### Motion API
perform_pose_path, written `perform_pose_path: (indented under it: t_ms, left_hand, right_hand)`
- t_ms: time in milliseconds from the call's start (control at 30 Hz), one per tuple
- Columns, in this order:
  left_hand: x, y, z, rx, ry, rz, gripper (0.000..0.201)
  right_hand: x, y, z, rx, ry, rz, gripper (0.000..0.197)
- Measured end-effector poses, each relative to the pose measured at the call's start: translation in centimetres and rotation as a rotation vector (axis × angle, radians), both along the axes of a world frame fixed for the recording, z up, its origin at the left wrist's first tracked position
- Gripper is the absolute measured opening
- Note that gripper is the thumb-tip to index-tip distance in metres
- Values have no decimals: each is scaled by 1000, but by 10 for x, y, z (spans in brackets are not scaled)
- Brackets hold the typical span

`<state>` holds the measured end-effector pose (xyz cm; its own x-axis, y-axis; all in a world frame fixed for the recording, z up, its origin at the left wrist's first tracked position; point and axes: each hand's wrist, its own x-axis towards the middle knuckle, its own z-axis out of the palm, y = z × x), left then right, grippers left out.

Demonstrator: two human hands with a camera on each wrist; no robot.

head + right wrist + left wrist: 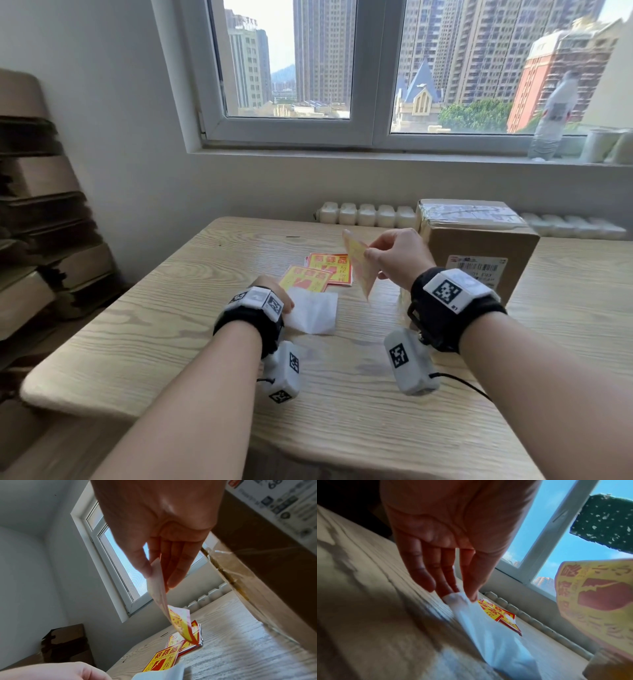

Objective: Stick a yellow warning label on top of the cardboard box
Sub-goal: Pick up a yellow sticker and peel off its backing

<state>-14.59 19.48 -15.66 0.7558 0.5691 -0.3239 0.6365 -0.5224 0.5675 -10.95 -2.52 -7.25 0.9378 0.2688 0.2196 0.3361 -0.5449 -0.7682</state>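
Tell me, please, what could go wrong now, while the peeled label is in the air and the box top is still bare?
1. The yellow label hangs limp and curling from a pinch of the right hand; it may fold and stick to itself or to the fingers.
2. Held by one edge only, it could land crooked or wrinkled on the taped top of the cardboard box.
3. The left hand holds the white backing paper, so it cannot help yet.

Yellow label (pixel 359 267) with red print; white backing sheet (pixel 313 313); brown cardboard box (pixel 479 243); pale wood-grain table (pixel 171 325).
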Motion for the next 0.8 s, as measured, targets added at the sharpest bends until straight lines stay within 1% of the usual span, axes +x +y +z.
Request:
perform_pose_path:
  t_ms: [33, 67, 100, 133, 167, 200, 267, 333, 367, 400, 433, 533, 567, 600, 633, 700, 733, 766, 800]
  left_hand:
    - [-1, -2, 4, 26, 54, -19, 37]
    - [-7, -7, 15, 55, 80, -29, 32]
    - [-14, -14, 29, 82, 68, -25, 26]
    - [-21, -23, 44, 109, 14, -28, 23]
    - [-25, -30, 57, 96, -56, -27, 26]
    - [-27, -37, 68, 45, -129, -23, 30]
    - [-30, -55, 90, -158, -253, -44, 36]
    - [-35, -71, 109, -367, -316, -40, 48]
    - [-38, -76, 116, -426, -330, -37, 54]
    - [-40, -81, 121, -460, -338, -47, 55]
    - [-42, -83, 123, -477, -341, -58, 51]
    - [-47, -88, 125, -506, -362, -63, 19]
    - [-49, -88, 124, -516, -377, -61, 15]
    - [-52, -89, 125, -524, -392, -61, 15]
    - [-53, -89, 124, -531, -405, -65, 20]
    - [-58, -89, 125, -532, -418, -67, 38]
    - [-60, -90, 125, -524, -426, -72, 40]
    - [-61, -90, 126, -514, -435, -78, 34]
    - [-63, -90, 127, -507, -445, -77, 24]
  right_hand:
    - [-1, 0, 0, -8, -6, -1, 13]
    - [-2, 0, 1, -19, -11, -2, 15]
    - [-3, 0, 2, -30, -17, 1, 16]
    - [-5, -1, 4, -39, -26, 6, 17]
    - [-7, -1, 6, -44, -38, 11, 18]
    - [-9, -2, 9, -49, -53, 16, 18]
    - [-14, -3, 15, -64, -91, 27, 18]
    - [-20, -5, 20, -95, -127, 50, 18]
    - [-24, -6, 22, -116, -147, 65, 18]
    - [-27, -7, 23, -133, -170, 77, 18]
    - [-31, -7, 24, -145, -191, 89, 18]
    - [-39, -9, 27, -154, -210, 125, 17]
    - [-42, -9, 27, -151, -212, 133, 16]
    - [-45, -10, 28, -150, -220, 142, 16]
    - [-47, -11, 29, -153, -232, 152, 16]
    - [-54, -12, 32, -157, -271, 180, 17]
    - [-57, -13, 33, -157, -286, 194, 17]
    - [-60, -12, 34, -159, -296, 204, 16]
    - [-62, -12, 36, -165, -305, 206, 16]
